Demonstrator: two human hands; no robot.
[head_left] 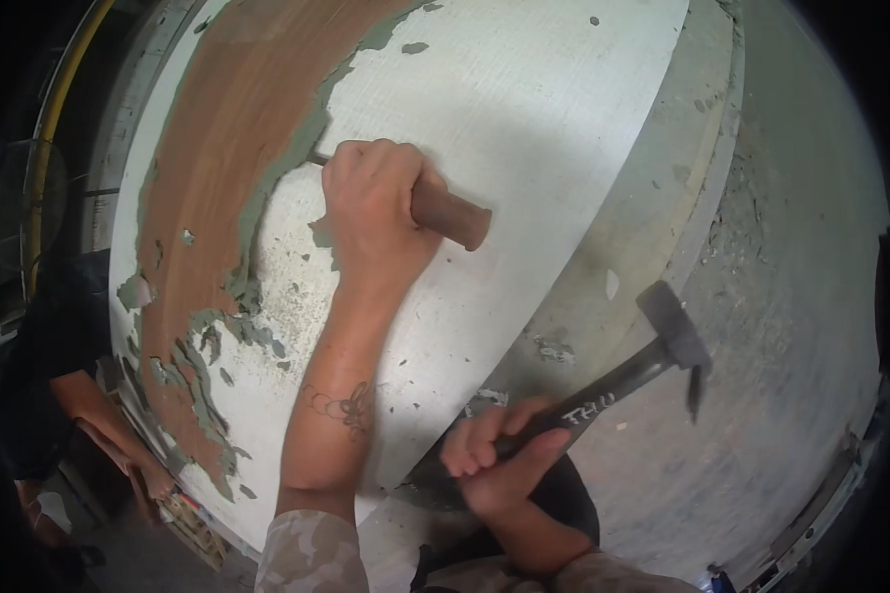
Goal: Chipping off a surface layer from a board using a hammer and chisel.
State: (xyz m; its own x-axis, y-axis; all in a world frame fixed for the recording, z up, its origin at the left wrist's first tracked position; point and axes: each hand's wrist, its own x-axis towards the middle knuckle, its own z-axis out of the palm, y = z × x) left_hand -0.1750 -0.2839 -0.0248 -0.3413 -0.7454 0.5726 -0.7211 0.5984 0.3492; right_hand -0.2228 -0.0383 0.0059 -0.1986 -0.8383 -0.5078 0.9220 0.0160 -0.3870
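Observation:
My left hand (376,203) is closed around the brown, flared wooden handle (453,215) of a chisel. Its thin metal blade (317,158) pokes out past my knuckles, reaching the edge of a peeling green-grey layer (285,158). That layer borders a bare brown strip (213,128) on a large white panel (524,109). To the right and nearer, my right hand (499,450) grips a hammer (623,381) by its black handle. The dark hammer head (674,326) is raised to the right, apart from the chisel.
Flakes (200,395) of the green-grey layer lie around the brown strip's near end. At far left, another person's arm (114,440) and dark clothing (54,346) show beside the panel. A yellow hose or pipe (54,109) runs behind. Right of the panel is a worn grey floor (761,415).

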